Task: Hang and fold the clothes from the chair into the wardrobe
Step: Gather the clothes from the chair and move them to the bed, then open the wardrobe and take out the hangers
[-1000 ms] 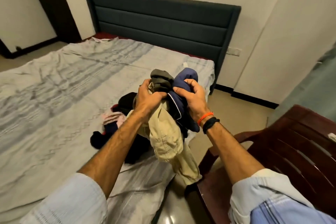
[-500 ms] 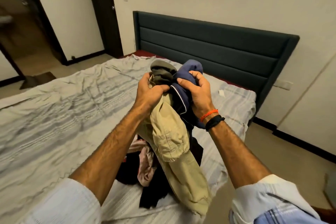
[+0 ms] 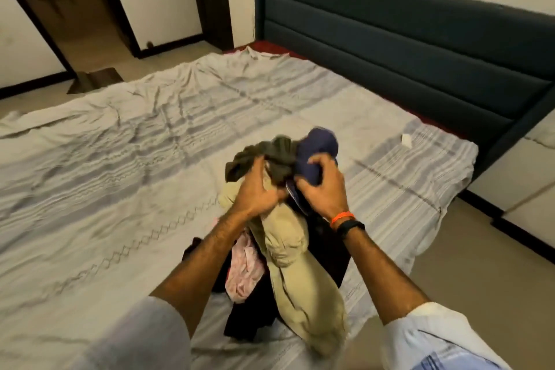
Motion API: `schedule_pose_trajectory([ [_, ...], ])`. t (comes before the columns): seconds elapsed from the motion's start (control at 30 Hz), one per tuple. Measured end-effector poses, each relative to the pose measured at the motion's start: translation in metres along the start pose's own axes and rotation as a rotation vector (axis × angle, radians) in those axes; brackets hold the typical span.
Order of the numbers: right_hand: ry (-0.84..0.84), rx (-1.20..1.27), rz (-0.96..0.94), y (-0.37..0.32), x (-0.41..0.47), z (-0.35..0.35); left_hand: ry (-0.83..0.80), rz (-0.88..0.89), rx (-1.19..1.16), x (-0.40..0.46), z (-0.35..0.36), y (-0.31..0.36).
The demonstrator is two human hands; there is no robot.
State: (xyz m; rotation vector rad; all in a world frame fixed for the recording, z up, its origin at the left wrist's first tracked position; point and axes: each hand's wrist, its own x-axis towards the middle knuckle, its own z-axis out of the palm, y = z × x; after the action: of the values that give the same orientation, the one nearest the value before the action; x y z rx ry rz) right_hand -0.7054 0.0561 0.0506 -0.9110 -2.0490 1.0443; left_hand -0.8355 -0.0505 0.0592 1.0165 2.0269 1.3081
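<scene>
Both hands hold one bundle of clothes over the bed. My left hand grips khaki trousers that hang down, together with a dark olive garment. My right hand grips a navy blue garment with white piping. Under the bundle, a pink garment and black clothes lie in a heap on the bed's near edge. The chair and the wardrobe are out of view.
The grey striped sheet covers the bed, with a dark padded headboard at the back right. A small white object lies near the headboard. An open doorway is at the far left. Bare floor runs along the bed's right side.
My view has swung left from the chair to the bed. The bundle in both hands has dropped lower, toward the heap on the sheet. The chair has left the view.
</scene>
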Motion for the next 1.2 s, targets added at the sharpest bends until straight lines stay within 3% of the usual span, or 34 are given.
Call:
schedule_pose_trajectory([
  [0.1,-0.527,-0.383,0.285,0.070,-0.028,0.014,-0.462,-0.355,0.358,-0.018,0.026,-0.076],
  [0.13,-0.642,-0.439,0.332,0.084,-0.038,0.016,-0.528,-0.409,0.401,-0.025,0.032,-0.097],
  [0.2,-0.709,-0.440,0.376,0.104,-0.050,0.020,-0.543,-0.451,0.351,-0.035,0.042,-0.120],
  [0.5,-0.526,-0.272,0.355,0.097,-0.039,0.029,-0.314,-0.434,0.308,-0.022,0.046,-0.101],
  [0.73,-0.500,-0.224,0.286,0.077,-0.044,0.031,-0.170,-0.447,0.297,-0.040,0.036,-0.094],
  [0.97,-0.597,-0.132,0.125,0.028,-0.062,0.065,0.159,-0.481,0.148,-0.099,-0.011,-0.087],
  [1.2,-0.804,-0.080,-0.154,-0.071,-0.143,0.144,0.520,-0.540,0.015,-0.240,-0.104,-0.093],
])
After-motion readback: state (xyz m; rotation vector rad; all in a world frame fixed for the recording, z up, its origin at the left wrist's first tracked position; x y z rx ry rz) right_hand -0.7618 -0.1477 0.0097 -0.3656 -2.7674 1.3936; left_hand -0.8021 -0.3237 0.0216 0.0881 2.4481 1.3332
